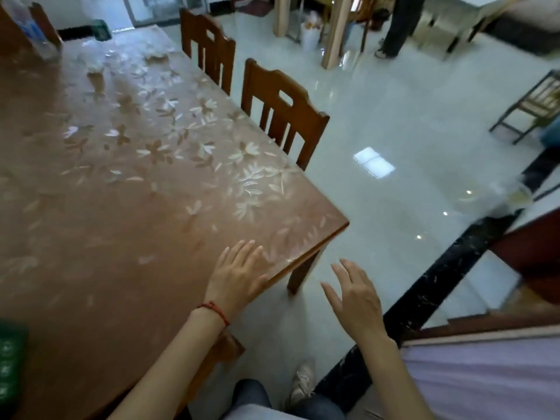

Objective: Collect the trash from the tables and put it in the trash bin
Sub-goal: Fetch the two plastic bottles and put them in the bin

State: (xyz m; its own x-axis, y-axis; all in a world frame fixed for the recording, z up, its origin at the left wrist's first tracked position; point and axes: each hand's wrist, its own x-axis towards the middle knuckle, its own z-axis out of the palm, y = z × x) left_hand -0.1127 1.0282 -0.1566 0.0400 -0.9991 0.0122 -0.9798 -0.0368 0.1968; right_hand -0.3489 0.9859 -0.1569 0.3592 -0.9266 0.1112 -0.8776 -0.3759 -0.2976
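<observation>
A long brown table point(100, 213) with a flower-patterned clear cover fills the left of the view. Crumpled white paper scraps point(95, 68) and another crumpled white tissue point(156, 56) lie at its far end. My left hand point(236, 275) hovers with straight fingers over the table's near right corner, holding nothing. My right hand point(356, 298) is spread open in the air above the floor, right of that corner, also holding nothing. A white bin point(310, 37) with something in it stands on the floor far back beside a pale post.
Two wooden chairs point(281, 110) point(207, 47) stand along the table's right side. A green pack point(10, 365) lies at the near left edge. A plastic bag point(24, 25) sits at the far left. A person point(400, 25) stands at the back. A black threshold strip point(439, 283) crosses the glossy floor.
</observation>
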